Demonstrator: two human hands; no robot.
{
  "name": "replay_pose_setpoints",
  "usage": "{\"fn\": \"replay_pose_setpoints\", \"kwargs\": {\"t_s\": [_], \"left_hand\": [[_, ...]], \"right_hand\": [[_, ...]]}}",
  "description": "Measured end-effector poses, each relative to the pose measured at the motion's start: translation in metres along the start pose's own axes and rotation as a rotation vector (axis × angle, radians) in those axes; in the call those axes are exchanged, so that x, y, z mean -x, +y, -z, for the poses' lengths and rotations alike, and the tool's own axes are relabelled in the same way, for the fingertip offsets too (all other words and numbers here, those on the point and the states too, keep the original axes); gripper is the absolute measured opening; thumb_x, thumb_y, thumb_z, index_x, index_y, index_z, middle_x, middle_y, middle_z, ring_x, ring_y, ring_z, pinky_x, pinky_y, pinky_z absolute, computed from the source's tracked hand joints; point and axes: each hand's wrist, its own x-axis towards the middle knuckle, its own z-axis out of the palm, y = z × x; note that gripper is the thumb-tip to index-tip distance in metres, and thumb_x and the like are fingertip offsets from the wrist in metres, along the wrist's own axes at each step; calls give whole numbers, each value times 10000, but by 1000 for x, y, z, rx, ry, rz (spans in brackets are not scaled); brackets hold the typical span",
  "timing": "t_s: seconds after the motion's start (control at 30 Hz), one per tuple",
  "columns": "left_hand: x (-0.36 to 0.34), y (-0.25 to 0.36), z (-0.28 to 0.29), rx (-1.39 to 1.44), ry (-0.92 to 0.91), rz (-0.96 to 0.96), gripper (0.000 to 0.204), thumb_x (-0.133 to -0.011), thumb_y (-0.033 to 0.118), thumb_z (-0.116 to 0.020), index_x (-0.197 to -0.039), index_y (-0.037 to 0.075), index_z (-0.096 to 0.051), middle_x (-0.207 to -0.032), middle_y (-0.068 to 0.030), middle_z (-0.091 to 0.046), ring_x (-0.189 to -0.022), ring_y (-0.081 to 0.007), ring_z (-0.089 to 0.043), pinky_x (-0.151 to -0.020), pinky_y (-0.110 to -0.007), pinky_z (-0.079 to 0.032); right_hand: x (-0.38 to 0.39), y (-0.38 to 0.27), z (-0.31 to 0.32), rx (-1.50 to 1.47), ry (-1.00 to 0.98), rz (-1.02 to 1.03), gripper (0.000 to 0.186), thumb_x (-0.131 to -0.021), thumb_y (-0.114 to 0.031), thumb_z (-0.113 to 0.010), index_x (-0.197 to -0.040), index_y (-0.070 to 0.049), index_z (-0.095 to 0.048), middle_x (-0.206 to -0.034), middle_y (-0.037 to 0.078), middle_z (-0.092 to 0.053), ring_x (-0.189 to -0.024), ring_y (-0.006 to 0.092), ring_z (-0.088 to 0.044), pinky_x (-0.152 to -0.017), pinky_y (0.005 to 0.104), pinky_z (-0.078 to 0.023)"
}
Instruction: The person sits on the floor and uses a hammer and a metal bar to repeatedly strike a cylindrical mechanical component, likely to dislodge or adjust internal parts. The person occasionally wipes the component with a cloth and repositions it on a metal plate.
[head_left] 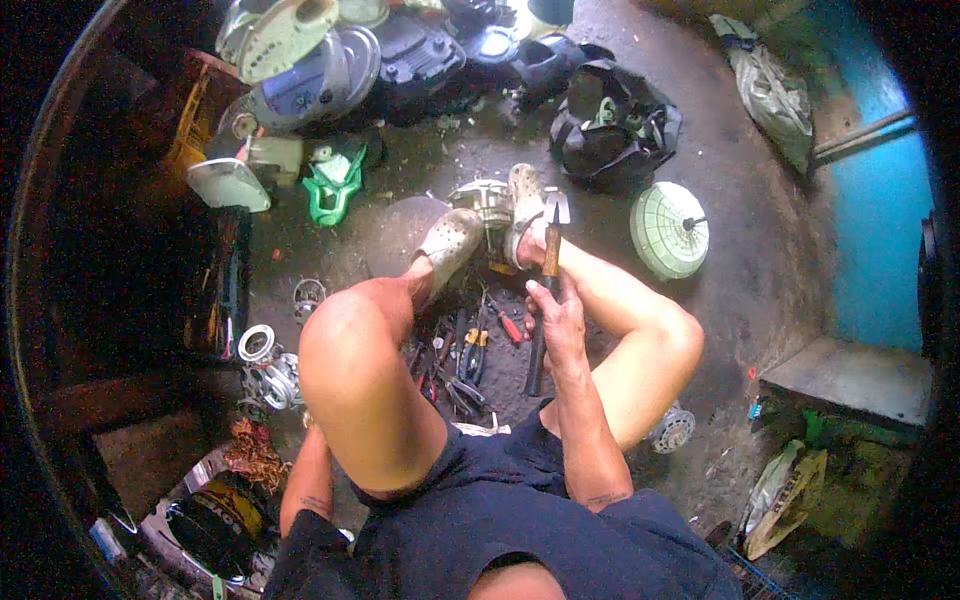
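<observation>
My right hand (pixel 562 320) is closed around the handle of a hammer (pixel 552 258). The hammer's metal head points away from me, and its black grip end sticks out below my fist. Between my two clogs (pixel 449 245) a round metal motor housing (pixel 484 200) sits on the floor, beyond the hammer hand. My left forearm (pixel 308 475) reaches down beside my left knee, and the hand itself is hidden behind the leg. Pliers (pixel 473 352) with yellow and black handles, a red-handled tool (pixel 510 326) and several other hand tools lie between my legs.
Metal motor parts (pixel 270 378) lie left of my knee. A green plastic piece (pixel 334 188) and stacked fan parts (pixel 320 75) are farther off. A black bag (pixel 615 125) and a pale round fan grille (pixel 668 230) are at the right. A low bench (pixel 850 382) stands by the blue wall.
</observation>
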Motion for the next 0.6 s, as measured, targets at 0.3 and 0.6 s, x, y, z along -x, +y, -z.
{"fn": "replay_pose_setpoints", "kwargs": {"t_s": [0.3, 0.6], "left_hand": [[-138, 200, -3, -310, -58, -961, 227, -955, 282, -570, -935, 65, -505, -746, -219, -619, -735, -449, -604, -609, -535, -451], [-226, 322, -66, -608, -227, -1254, 166, -881, 146, -515, -1026, 110, -589, -798, -184, -679, -772, -376, -675, -649, -506, -521]], "right_hand": [[-43, 30, 14, 165, 110, -95, 405, -899, -173, -686, -1253, -83, -513, -747, -3, -550, -522, 74, -504, -422, 228, -392], [-84, 28, 20, 470, -16, -241, 376, -918, -236, -676, -1221, -59, -542, -671, -11, -531, -507, 84, -480, -445, 262, -405]]}}
